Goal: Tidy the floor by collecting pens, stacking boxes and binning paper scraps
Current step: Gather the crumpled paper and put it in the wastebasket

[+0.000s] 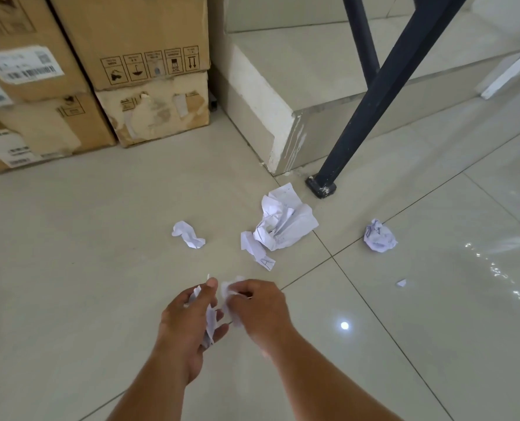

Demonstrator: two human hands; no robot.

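Both hands are seen low in the head view, close together above the tiled floor point(85, 238).

The left hand point(189, 323) is curled, with thumb and fingers closed around a torn paper strip point(210, 322). The strip runs down through the palm, and its ends show above the thumb and below the fingers.

The right hand point(258, 311) is also curled, its fingertips pinched on a crumpled wad point(230, 288) held just beside the left thumb. How much of the wad is hidden under the fingers cannot be told.

Loose paper is noted on the floor beyond both hands:
- A small twisted scrap point(188, 234) lies ahead of the left hand, well apart from it.
- A folded scrap with handwriting point(257, 250) lies ahead of the right hand and touches a large crumpled sheet point(283, 221) behind it.
- A crumpled paper ball point(378, 236) lies further to the right, on a tile joint.
- A tiny paper fragment point(401, 282) lies near that ball, on the side toward the camera.

Stacked cardboard boxes point(131, 41) stand at upper left. A black metal leg point(374, 98) is footed just beside the large sheet, against the corner of a tiled step point(283, 117).
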